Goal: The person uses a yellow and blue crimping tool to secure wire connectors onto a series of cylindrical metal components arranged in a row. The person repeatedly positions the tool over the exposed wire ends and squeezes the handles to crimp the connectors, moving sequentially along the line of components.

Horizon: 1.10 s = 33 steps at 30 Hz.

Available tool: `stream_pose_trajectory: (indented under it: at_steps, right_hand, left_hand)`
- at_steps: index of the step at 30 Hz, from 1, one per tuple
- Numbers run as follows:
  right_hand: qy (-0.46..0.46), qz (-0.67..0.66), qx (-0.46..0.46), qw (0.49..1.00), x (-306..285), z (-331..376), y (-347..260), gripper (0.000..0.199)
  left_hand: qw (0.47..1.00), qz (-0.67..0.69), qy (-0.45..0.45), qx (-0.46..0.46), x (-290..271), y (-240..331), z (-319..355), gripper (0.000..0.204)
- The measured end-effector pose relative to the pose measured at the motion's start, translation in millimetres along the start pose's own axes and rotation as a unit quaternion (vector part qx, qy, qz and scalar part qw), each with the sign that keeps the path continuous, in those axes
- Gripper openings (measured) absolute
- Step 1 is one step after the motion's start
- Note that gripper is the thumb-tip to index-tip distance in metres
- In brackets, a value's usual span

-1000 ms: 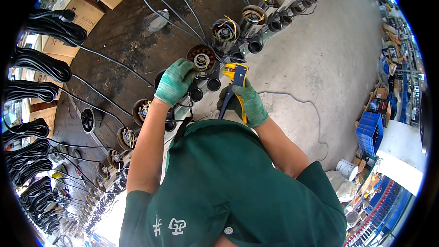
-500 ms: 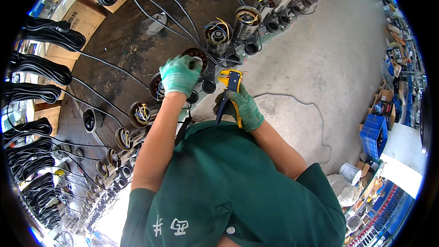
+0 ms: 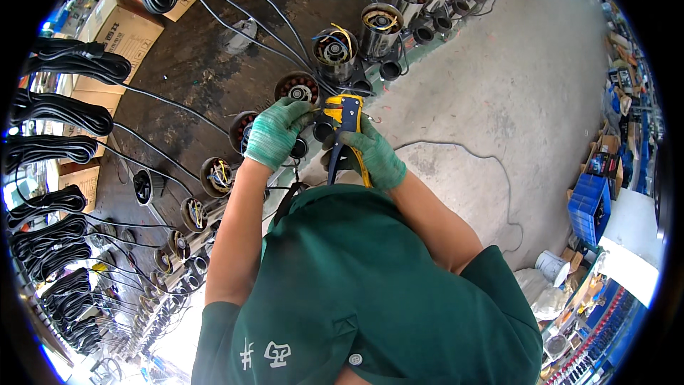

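Observation:
My right hand [image 3: 381, 157], in a green glove, is wrapped round the handles of a blue and yellow wire stripper [image 3: 348, 113]. The stripper stands with its yellow jaws uppermost, turned toward my other hand. My left hand [image 3: 275, 132], gloved alike, pinches a thin wire at those jaws; the fingertips hide most of it. Just beyond the left fingers is an open motor housing [image 3: 296, 86] with reddish-brown windings and a round centre. To its right stands another motor housing [image 3: 335, 51] with yellow and blue wires sticking out. A further housing [image 3: 244, 130] is partly covered by my left hand.
A long row of similar motors lines the bench edge both ways. Coiled black cables [image 3: 68, 110] hang at the left, their leads crossing the dark bench [image 3: 192, 64]. Cardboard boxes [image 3: 125, 39] stand behind. A grey cable [image 3: 491, 160] lies on the floor; a blue crate [image 3: 588, 207] sits right.
My left hand has drawn back from the motor housing to the stripper's jaws, its fingers now pinched. The stripper has shifted slightly left and up, meeting the left fingertips.

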State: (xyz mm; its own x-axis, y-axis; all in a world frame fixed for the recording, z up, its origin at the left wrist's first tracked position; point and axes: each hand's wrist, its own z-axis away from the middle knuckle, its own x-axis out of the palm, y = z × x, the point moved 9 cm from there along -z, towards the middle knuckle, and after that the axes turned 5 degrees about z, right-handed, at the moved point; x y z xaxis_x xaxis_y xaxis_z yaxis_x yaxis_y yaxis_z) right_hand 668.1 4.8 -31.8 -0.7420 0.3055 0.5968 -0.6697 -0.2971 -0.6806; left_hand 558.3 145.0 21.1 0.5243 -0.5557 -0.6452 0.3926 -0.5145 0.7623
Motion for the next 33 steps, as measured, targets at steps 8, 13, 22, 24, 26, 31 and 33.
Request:
stream_pose_trajectory:
  at_steps: [8,13,22,24,26,31,33]
  right_hand:
    - [-0.092,0.000,0.050,0.995,3.1,-13.8,2.9,0.060]
    - [-0.085,0.007,0.043,0.995,3.4,-15.8,1.8,0.060]
    - [-0.062,0.073,0.046,0.994,-1.8,-14.9,-2.9,0.057]
    - [-0.058,0.082,0.045,0.994,-2.9,-15.5,-3.4,0.056]
    - [-0.054,0.093,0.038,0.993,-5.0,-19.4,-2.1,0.055]
    - [-0.046,0.087,0.033,0.995,-4.4,-20.3,-2.6,0.053]
    - [-0.024,0.086,0.036,0.995,-7.1,-18.9,-2.6,0.051]
  left_hand:
    - [1.000,-0.010,0.010,0.018,1.3,0.0,3.4,0.027]
    - [0.999,0.009,0.029,0.025,2.0,-5.6,7.0,0.027]
    - [0.998,-0.006,0.052,0.032,4.0,-6.0,8.1,0.027]
    - [0.998,0.007,0.053,0.026,4.8,-3.7,8.2,0.029]
    - [0.998,0.021,0.051,0.015,6.4,-4.6,8.2,0.031]
    - [0.998,0.043,0.053,0.005,8.2,-4.8,8.2,0.034]
    - [0.997,0.052,0.061,0.013,9.0,-3.6,9.0,0.035]
